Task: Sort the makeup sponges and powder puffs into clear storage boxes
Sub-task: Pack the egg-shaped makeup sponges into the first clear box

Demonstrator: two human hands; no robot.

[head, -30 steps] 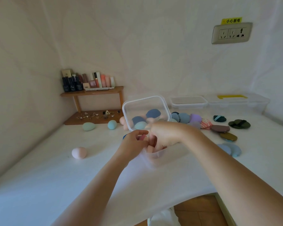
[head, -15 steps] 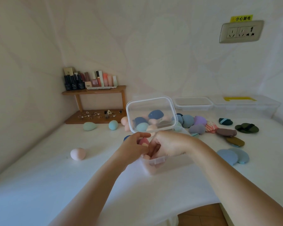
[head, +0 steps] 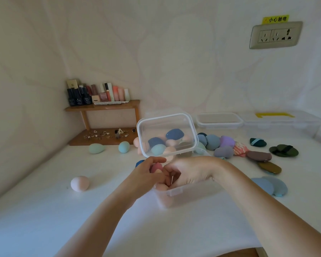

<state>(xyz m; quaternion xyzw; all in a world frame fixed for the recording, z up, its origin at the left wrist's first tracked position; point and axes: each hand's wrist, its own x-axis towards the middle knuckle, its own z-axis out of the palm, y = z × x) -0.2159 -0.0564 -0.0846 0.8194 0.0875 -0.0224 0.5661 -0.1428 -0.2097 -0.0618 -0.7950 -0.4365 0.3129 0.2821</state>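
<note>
A clear storage box (head: 175, 193) stands in front of me, its hinged lid (head: 167, 134) raised behind it. Pale pink sponges lie inside the box, and several blue, teal and peach sponges show through the lid. My left hand (head: 145, 174) pinches a dark pink sponge (head: 156, 166) at the box's near left corner. My right hand (head: 186, 171) hovers over the box with its fingers curled down next to that sponge; what they touch is hidden. Loose egg sponges lie to the left: pink (head: 80, 183), green (head: 96, 148), teal (head: 124, 146). Powder puffs (head: 223, 146) are spread on the right.
Two more clear boxes (head: 219, 120) (head: 283, 121) sit at the back right by the wall. A wooden shelf (head: 102, 107) with cosmetic bottles and small trinkets stands at the back left. The white table's front edge (head: 193, 251) is close to me.
Both hands have stayed at the box's near left corner. The dark pink sponge now shows more plainly between my fingers. My view has shifted slightly.
</note>
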